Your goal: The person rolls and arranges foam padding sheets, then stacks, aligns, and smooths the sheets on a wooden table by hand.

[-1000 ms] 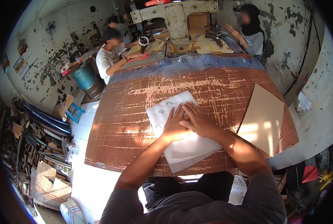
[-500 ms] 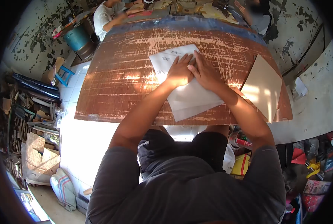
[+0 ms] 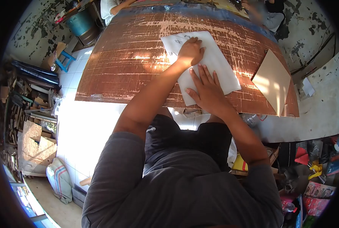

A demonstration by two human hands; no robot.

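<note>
A white sheet [image 3: 223, 72] lies slantwise on the worn reddish-brown tabletop [image 3: 120, 68], with dark handwritten marks near its upper left corner. My left hand [image 3: 191, 52] presses on its upper part, fingers bent and partly hidden from above, thumb standing apart. Lower down, my right hand [image 3: 207, 86] rests flat on the same sheet with its fingers spread. Neither hand grips anything that I can see. Whether the sheet is one layer or several I cannot tell.
A tan board [image 3: 273, 81] lies at the table's right. Across the far edge, beyond blue covering [image 3: 215, 13], two other people sit. A blue stool [image 3: 65, 60] and scrap wood [image 3: 36, 148] stand left; a pale panel [image 3: 321, 102] and clutter lie right.
My hands have separated: the left stays high on the sheet with its fingers more bent, the right has slid nearer to me. The sheet now looks wider and flatter. The view has tilted downward.
</note>
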